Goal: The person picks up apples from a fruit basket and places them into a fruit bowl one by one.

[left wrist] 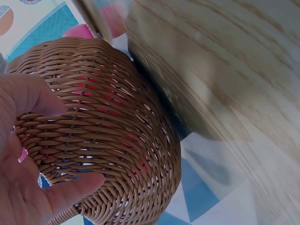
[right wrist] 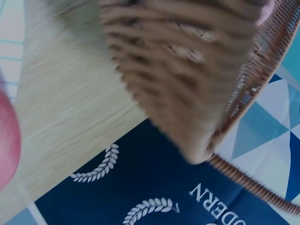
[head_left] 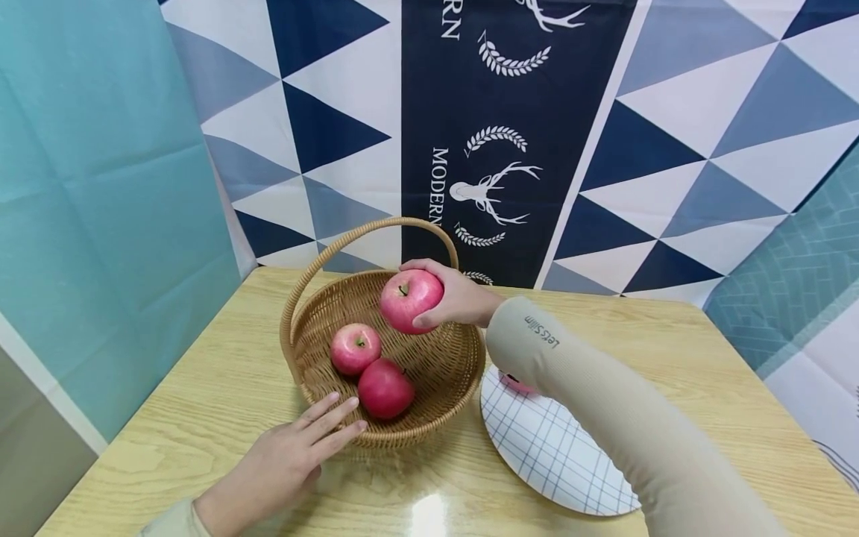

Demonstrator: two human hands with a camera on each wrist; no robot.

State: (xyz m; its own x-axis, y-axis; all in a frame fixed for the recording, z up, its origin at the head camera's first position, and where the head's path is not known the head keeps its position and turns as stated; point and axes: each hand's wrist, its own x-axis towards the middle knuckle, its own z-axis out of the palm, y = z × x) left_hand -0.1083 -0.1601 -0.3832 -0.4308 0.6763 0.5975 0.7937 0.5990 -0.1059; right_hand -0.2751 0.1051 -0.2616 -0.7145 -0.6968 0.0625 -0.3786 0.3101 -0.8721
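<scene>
A pink-red apple (head_left: 408, 301) is held in my right hand (head_left: 463, 294), thumb on its near side, above the far right part of a wicker basket (head_left: 443, 373). Two more apples lie inside the basket, a pink one (head_left: 356, 348) and a darker red one (head_left: 385, 388). My left hand (head_left: 288, 455) rests at the basket's near left rim with its fingers extended. In the left wrist view, this hand (left wrist: 28, 154) is close beside the woven wall (left wrist: 112, 126). The right hand's grip is hidden in the right wrist view.
Right of the basket, a white checked plate (head_left: 557, 447) lies on the wooden table (head_left: 221, 373), partly covered by my right sleeve (head_left: 604, 403). A pink apple (right wrist: 7, 140) shows near it. The basket's handle (head_left: 335, 242) arches up; patterned cloth (head_left: 349, 112) hangs behind.
</scene>
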